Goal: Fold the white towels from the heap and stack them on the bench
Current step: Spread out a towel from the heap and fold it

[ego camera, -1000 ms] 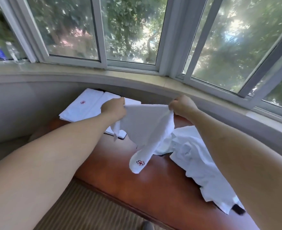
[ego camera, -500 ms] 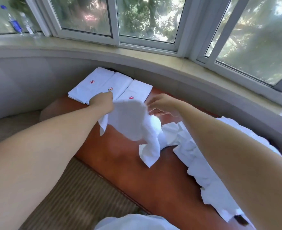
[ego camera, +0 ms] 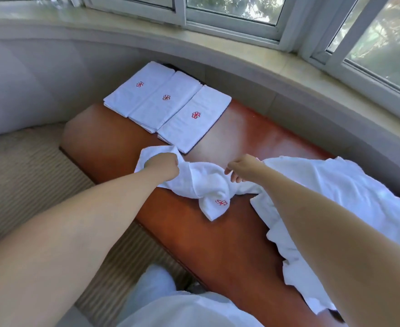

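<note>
Because the white towel (ego camera: 203, 182) is soft, light and limp, it will sag and bunch wherever it is unsupported, so I judge two neighbouring corners the best holds. It lies crumpled on the tabletop (ego camera: 213, 244), red emblem up; the left hand (ego camera: 162, 166) makes a closed grip on one end, the right hand (ego camera: 242, 166) hovers loosely open just above the cloth. Right of that grip sprawls the heap (ego camera: 335, 185), and beyond the left grip lie three folded towels (ego camera: 168, 105) side by side.

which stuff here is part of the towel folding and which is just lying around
Job: crumpled towel, gripped by left hand; right hand over it; heap; folded towels; bench.
Not: window sill; carpet.
</note>
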`<state>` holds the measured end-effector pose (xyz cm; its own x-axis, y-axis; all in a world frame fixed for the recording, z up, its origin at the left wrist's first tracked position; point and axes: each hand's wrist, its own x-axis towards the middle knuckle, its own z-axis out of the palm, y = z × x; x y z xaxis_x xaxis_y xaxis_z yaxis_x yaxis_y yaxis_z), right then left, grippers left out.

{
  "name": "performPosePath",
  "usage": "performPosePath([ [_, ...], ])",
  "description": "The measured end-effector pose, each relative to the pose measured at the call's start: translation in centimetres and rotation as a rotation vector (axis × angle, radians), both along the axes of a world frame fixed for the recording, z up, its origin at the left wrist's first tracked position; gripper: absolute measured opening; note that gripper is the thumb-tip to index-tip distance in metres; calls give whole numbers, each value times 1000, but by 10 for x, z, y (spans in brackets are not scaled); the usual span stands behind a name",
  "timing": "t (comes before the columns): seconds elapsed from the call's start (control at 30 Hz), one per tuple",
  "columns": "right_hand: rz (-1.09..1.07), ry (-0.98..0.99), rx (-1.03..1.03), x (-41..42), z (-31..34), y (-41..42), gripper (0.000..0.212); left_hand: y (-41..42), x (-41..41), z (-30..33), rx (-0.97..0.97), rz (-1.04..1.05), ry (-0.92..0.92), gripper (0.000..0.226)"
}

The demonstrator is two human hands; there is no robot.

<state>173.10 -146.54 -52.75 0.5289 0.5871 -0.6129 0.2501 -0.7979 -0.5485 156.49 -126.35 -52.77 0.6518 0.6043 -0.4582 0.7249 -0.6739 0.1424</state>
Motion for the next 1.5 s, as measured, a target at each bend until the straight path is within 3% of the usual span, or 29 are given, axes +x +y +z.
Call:
performPosePath([
  [0.17,-10,24,-37,-7,-32,-3,31,-12,-8,-33,-117,12,134,30],
  [0.3,-21,55,-89,-10,-63,5,25,-19,-17,-54,-132,28,126,29],
  [0.43,-8,62,-106,-12,-88,13,48,-18,-20,-78,-203,37,158,23],
  [0.53,101,-41,-128,-11,-106,19,37,-10,-16,-102,-248,80,138,16],
  [0.63,101,-107,-105,-7,-122,32,24,-6,-6,-121,-308,163,69,33],
  [0.8,73,-228,-70,1,-151,48,39,-12,24,-154,-335,244,97,82],
  [0.87,53,-269,-69,5,-160,49,51,-14,32,-167,-325,251,118,75],
  [1.0,-46,-296,-145,21,-171,52,59,-6,35,-185,-294,229,109,17],
  [1.1,29,-259,-313,29,-180,51,37,6,29,-190,-336,245,62,18],
  [1.17,-34,-222,-277,31,-181,50,23,15,25,-190,-354,267,36,27],
  [1.3,-179,-172,-161,37,-169,48,11,28,19,-174,-464,488,-50,36],
  [1.4,-277,-108,-134,39,-141,46,10,32,18,-151,-701,819,-262,37],
  [1.5,-341,-80,-85,39,-108,41,15,36,22,-117,-858,1000,-447,27],
])
